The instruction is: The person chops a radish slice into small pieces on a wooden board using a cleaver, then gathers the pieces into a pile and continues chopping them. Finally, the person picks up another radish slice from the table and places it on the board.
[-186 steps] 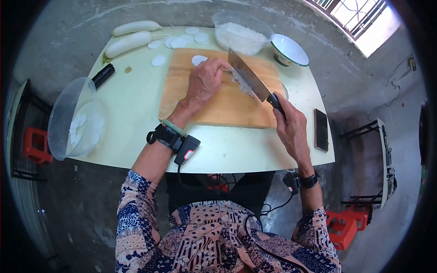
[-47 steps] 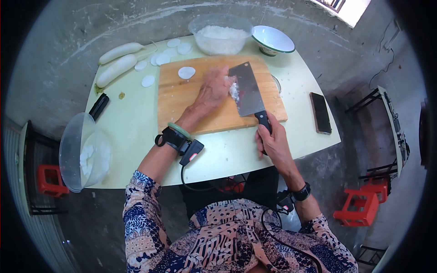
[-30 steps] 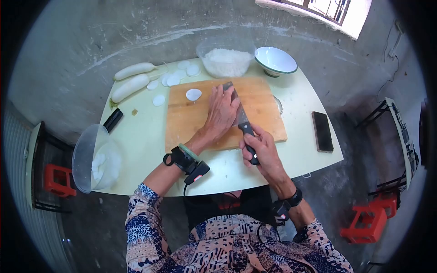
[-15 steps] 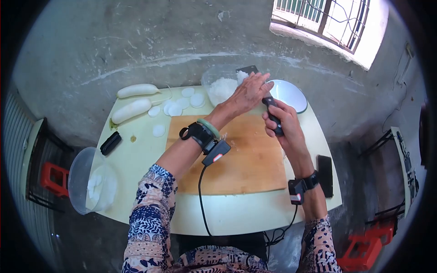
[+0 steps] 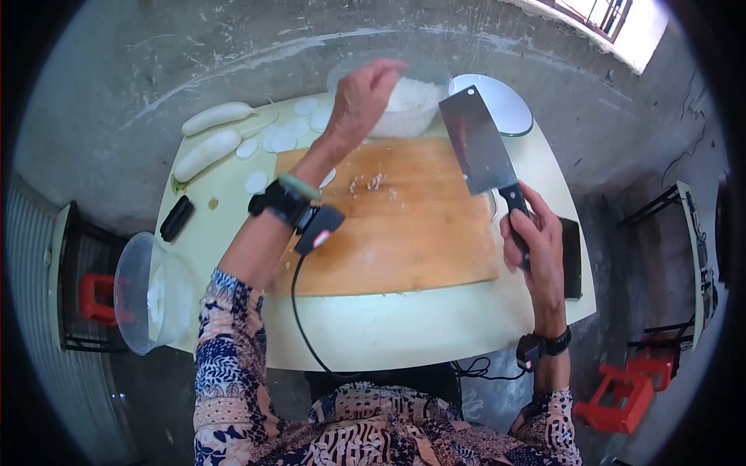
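Note:
My right hand (image 5: 536, 237) is wrapped round the black handle of a cleaver (image 5: 475, 140). Its broad blade points up and away above the right part of the wooden cutting board (image 5: 404, 248). My left hand (image 5: 361, 101) hovers at the left side of a clear bowl (image 5: 447, 74) of shredded white radish (image 5: 412, 101); motion smears its fingers. A few white shreds (image 5: 376, 182) lie on the board. Two whole white radishes (image 5: 208, 154) and several thin round radish slices (image 5: 281, 140) lie on the table at the left.
A white dish (image 5: 509, 105) stands right of the bowl. A phone (image 5: 571, 256) lies by the right edge. A clear tub (image 5: 144, 299) holding white pieces sits at the left edge, near a black case (image 5: 177, 218). Red stools (image 5: 618, 400) stand on the floor. Cables hang from my wrists.
My right hand has drawn the cleaver back from the bowl to the board's right side, its blade now turned into view. My left hand has come away from the cleaver and moved left.

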A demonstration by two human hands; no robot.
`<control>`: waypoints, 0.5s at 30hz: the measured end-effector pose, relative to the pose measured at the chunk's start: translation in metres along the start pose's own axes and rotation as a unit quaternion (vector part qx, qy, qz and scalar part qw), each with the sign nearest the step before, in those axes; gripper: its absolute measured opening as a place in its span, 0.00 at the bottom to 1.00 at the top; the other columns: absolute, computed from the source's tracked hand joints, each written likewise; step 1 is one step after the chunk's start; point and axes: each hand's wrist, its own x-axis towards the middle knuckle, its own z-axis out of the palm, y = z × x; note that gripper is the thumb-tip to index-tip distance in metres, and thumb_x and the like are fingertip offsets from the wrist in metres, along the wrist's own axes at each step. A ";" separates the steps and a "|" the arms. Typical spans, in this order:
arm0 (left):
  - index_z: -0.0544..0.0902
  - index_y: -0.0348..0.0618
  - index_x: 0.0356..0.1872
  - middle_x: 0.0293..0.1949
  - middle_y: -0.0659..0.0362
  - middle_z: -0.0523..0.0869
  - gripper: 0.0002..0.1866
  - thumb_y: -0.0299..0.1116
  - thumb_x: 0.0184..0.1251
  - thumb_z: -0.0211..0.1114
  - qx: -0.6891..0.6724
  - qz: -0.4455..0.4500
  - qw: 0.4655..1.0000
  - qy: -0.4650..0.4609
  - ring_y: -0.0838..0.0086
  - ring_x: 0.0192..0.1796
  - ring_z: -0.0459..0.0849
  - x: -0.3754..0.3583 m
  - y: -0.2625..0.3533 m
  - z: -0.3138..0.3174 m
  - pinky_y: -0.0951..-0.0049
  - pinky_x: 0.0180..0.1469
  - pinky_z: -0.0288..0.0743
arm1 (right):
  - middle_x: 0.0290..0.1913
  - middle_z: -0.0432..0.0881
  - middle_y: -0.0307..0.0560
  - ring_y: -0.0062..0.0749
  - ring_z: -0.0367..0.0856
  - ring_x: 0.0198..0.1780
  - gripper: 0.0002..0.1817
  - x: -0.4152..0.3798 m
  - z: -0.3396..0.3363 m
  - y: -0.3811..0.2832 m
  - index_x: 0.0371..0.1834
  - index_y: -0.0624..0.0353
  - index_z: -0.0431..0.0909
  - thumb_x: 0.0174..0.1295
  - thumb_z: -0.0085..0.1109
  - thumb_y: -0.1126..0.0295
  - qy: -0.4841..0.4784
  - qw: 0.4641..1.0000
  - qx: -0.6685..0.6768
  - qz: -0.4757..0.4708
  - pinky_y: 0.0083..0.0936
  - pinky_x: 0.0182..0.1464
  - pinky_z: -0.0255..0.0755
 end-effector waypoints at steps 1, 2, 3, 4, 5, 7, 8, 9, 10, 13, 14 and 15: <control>0.88 0.43 0.60 0.50 0.56 0.93 0.15 0.33 0.79 0.62 0.004 -0.001 1.000 -0.001 0.71 0.52 0.88 -0.014 -0.005 0.000 0.71 0.57 0.80 | 0.31 0.80 0.44 0.15 0.70 0.18 0.33 -0.009 -0.005 0.005 0.80 0.74 0.62 0.74 0.56 0.74 -0.002 1.000 -0.006 0.007 0.19 0.17 0.66; 0.88 0.43 0.57 0.50 0.54 0.92 0.13 0.31 0.78 0.62 0.088 0.075 0.993 -0.020 0.66 0.54 0.88 -0.030 -0.010 0.000 0.69 0.58 0.80 | 0.31 0.81 0.44 0.15 0.70 0.18 0.33 -0.018 -0.008 0.010 0.80 0.74 0.62 0.74 0.57 0.75 -0.005 1.000 -0.012 0.012 0.19 0.17 0.66; 0.89 0.43 0.54 0.51 0.52 0.91 0.12 0.29 0.77 0.62 0.172 0.150 0.973 -0.039 0.61 0.57 0.87 -0.043 -0.011 0.000 0.67 0.60 0.80 | 0.31 0.81 0.44 0.15 0.70 0.18 0.33 -0.026 -0.009 0.015 0.80 0.74 0.62 0.74 0.57 0.75 -0.008 1.000 -0.009 0.010 0.19 0.17 0.66; 0.88 0.40 0.48 0.49 0.49 0.87 0.09 0.24 0.73 0.62 0.214 0.204 0.955 -0.023 0.51 0.58 0.83 -0.055 -0.011 0.002 0.59 0.60 0.79 | 0.31 0.81 0.43 0.14 0.70 0.18 0.33 -0.034 -0.011 0.021 0.80 0.74 0.62 0.74 0.57 0.75 -0.016 1.000 0.000 0.010 0.18 0.17 0.66; 0.88 0.40 0.48 0.49 0.49 0.87 0.09 0.24 0.73 0.62 0.217 0.205 0.954 -0.022 0.51 0.58 0.83 -0.058 -0.012 0.001 0.59 0.60 0.79 | 0.31 0.81 0.43 0.14 0.71 0.18 0.33 -0.041 -0.012 0.027 0.80 0.74 0.63 0.74 0.57 0.75 -0.022 1.000 0.009 0.012 0.17 0.18 0.66; 0.87 0.38 0.48 0.47 0.48 0.86 0.09 0.21 0.71 0.61 0.285 0.221 0.933 -0.005 0.51 0.55 0.83 -0.062 -0.011 0.001 0.55 0.58 0.79 | 0.32 0.80 0.41 0.13 0.71 0.19 0.32 -0.052 -0.012 0.040 0.79 0.73 0.64 0.73 0.59 0.74 -0.028 0.999 -0.010 0.011 0.16 0.19 0.65; 0.87 0.38 0.48 0.47 0.48 0.86 0.09 0.21 0.71 0.61 0.283 0.222 0.933 -0.009 0.51 0.55 0.83 -0.066 -0.010 0.004 0.55 0.58 0.79 | 0.32 0.80 0.41 0.14 0.71 0.19 0.32 -0.059 -0.011 0.043 0.79 0.73 0.64 0.73 0.59 0.74 -0.027 0.999 -0.008 0.022 0.16 0.19 0.65; 0.86 0.37 0.47 0.45 0.48 0.86 0.09 0.20 0.70 0.61 0.268 0.228 0.936 0.003 0.50 0.53 0.83 -0.072 -0.008 0.007 0.54 0.57 0.79 | 0.32 0.80 0.40 0.14 0.71 0.19 0.32 -0.065 -0.009 0.045 0.79 0.72 0.65 0.73 0.60 0.74 -0.026 0.999 -0.005 0.030 0.16 0.19 0.65; 0.86 0.36 0.47 0.44 0.48 0.85 0.09 0.20 0.69 0.62 0.256 0.236 0.937 0.016 0.50 0.52 0.83 -0.073 -0.006 0.009 0.53 0.56 0.79 | 0.32 0.79 0.40 0.14 0.71 0.19 0.32 -0.070 -0.006 0.043 0.79 0.72 0.65 0.74 0.59 0.74 -0.030 0.998 0.011 0.047 0.17 0.19 0.65; 0.86 0.37 0.48 0.44 0.46 0.86 0.09 0.25 0.73 0.60 0.270 0.172 0.947 -0.032 0.48 0.52 0.83 -0.085 -0.024 0.017 0.52 0.57 0.78 | 0.31 0.80 0.42 0.15 0.71 0.19 0.30 -0.075 -0.010 0.058 0.78 0.72 0.66 0.74 0.58 0.74 -0.015 0.998 0.037 0.054 0.18 0.19 0.65; 0.86 0.37 0.48 0.44 0.46 0.86 0.09 0.25 0.73 0.60 0.269 0.171 0.947 -0.040 0.48 0.52 0.83 -0.085 -0.036 0.017 0.52 0.57 0.78 | 0.31 0.80 0.42 0.16 0.71 0.19 0.30 -0.075 -0.012 0.060 0.79 0.72 0.65 0.74 0.57 0.74 -0.016 0.998 0.038 0.051 0.18 0.19 0.65; 0.86 0.37 0.49 0.45 0.45 0.87 0.10 0.28 0.75 0.59 0.310 0.149 0.937 -0.065 0.47 0.53 0.83 -0.080 -0.053 0.015 0.52 0.58 0.78 | 0.31 0.80 0.43 0.16 0.71 0.19 0.30 -0.074 -0.013 0.061 0.79 0.72 0.65 0.75 0.56 0.75 -0.017 0.998 0.038 0.053 0.17 0.19 0.65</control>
